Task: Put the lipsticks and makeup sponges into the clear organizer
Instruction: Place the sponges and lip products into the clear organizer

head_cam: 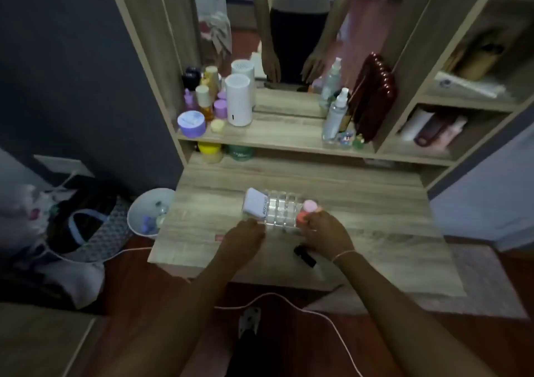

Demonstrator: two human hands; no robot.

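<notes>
The clear organizer [279, 211], a grid of small compartments, sits in the middle of the wooden vanity top [375, 220]. A white box [255, 204] rests at its left end. At its right end are pink and orange makeup sponges [307, 210]. My right hand [328, 236] touches the orange sponge at the organizer's right side. My left hand [245, 236] rests at the organizer's near left corner, fingers curled. A black lipstick [304, 256] lies on the table just below my right hand. A small pink item [219, 237] lies left of my left hand.
A shelf [274, 139] behind holds jars, bottles, a white cylinder [238, 103] and a spray bottle [335, 116] before a mirror. A white bin [150, 212] stands left of the table. Bags and a cable lie on the floor.
</notes>
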